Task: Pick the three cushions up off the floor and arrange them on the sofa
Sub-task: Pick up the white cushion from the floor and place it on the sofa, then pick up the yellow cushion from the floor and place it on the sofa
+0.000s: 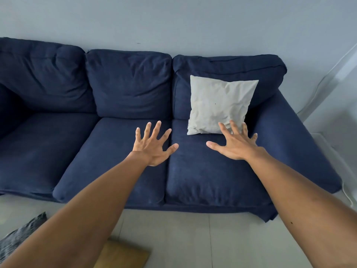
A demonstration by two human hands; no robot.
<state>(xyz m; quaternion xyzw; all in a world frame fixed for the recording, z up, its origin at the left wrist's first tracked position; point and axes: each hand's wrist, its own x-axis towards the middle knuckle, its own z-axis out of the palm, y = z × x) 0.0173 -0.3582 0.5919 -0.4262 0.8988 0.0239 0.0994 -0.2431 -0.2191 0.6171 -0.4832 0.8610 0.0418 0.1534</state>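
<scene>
A pale grey cushion stands tilted against the backrest on the right seat of the dark blue sofa. My right hand is spread open just below the cushion's lower right corner, its fingertips at the cushion's edge, holding nothing. My left hand hovers open over the seam between the middle and right seats, apart from the cushion. On the floor at the bottom left lies a dark patterned cushion, partly hidden by my left forearm. A mustard-yellow cushion lies on the floor at the bottom edge.
The sofa backs onto a pale wall. Light tiled floor runs in front of it. A white cable trails along the floor beside the sofa's right arm.
</scene>
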